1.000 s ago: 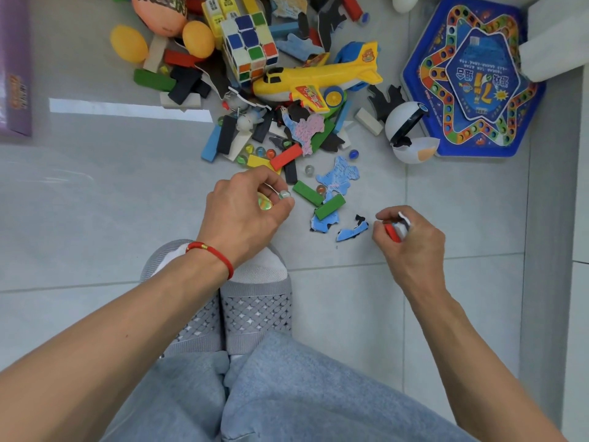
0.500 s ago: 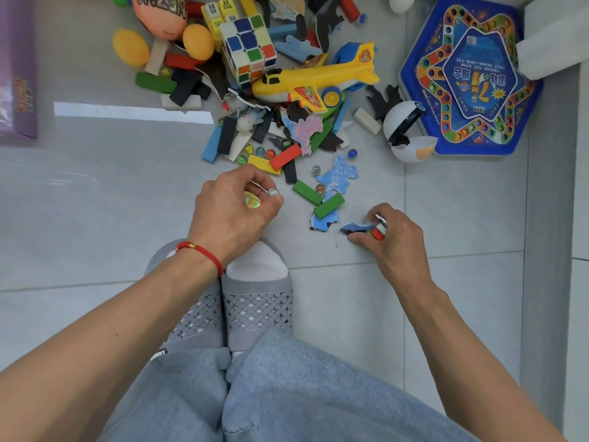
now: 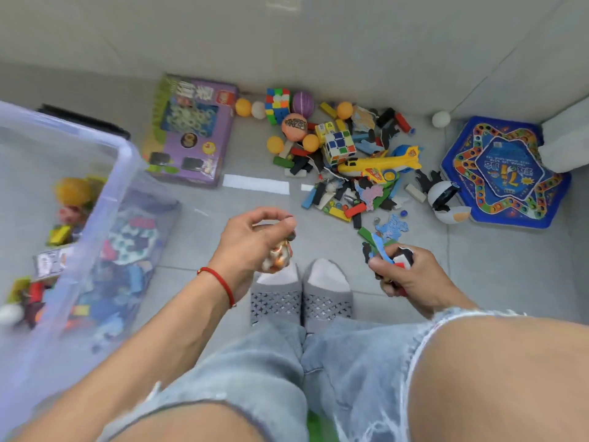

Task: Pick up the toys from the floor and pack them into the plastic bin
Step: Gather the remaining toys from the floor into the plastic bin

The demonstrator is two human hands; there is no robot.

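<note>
Crouched above scattered toys on the grey tiled floor (image 3: 204,237), the left hand (image 3: 251,244) clutches marbles (image 3: 278,256), the right hand (image 3: 411,275) grips puzzle pieces (image 3: 377,250); the clear plastic bin (image 3: 124,154) sits left.

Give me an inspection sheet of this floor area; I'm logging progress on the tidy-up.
Surface: grey tiled floor, white strip marked on it.
Job's things: plastic bin at left, partly filled; toy pile unpacked.
Clutter: purple box, blue game board, yellow plane.
Grippers: left hand closed on small toys; right hand clutching puzzle pieces.
Cables: nothing seen.
Surroundings: pale wall behind.
</note>
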